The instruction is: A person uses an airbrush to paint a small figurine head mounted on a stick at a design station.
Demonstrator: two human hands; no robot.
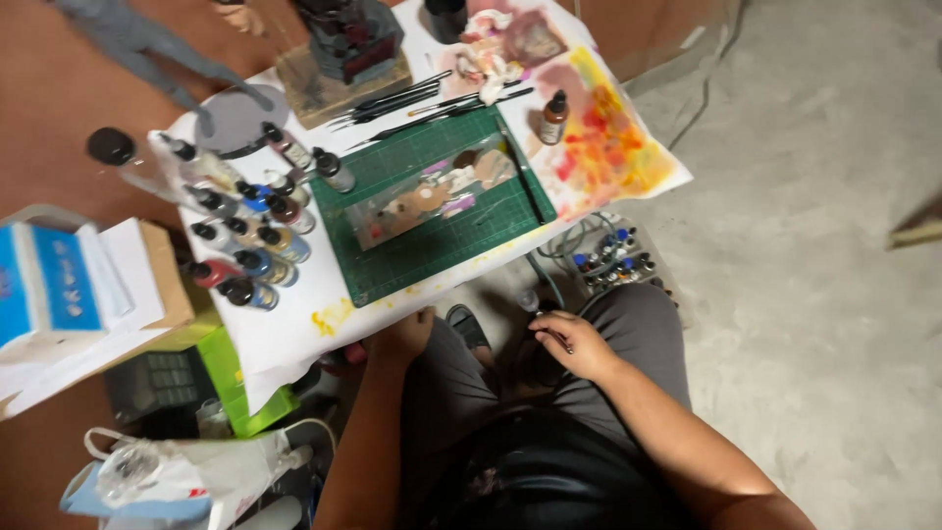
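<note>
Paint bottles (245, 236) crowding green cutting mat (432, 201); left hand (402, 334) at worktop (294, 334) edge, fingers hidden; right hand (574, 344) pinching thin tool.

Two hands at lower centre: left hand (404, 334), right hand (574, 344). One green cutting mat (392, 265) mid-frame, one clear palette (437, 191) on it. About a dozen paint bottles (245, 231) left of the mat; one brown dropper bottle (554, 118) at upper right. Several brushes (412, 103) above the mat, exact count unclear. One blue box (44, 285) at far left.
</note>
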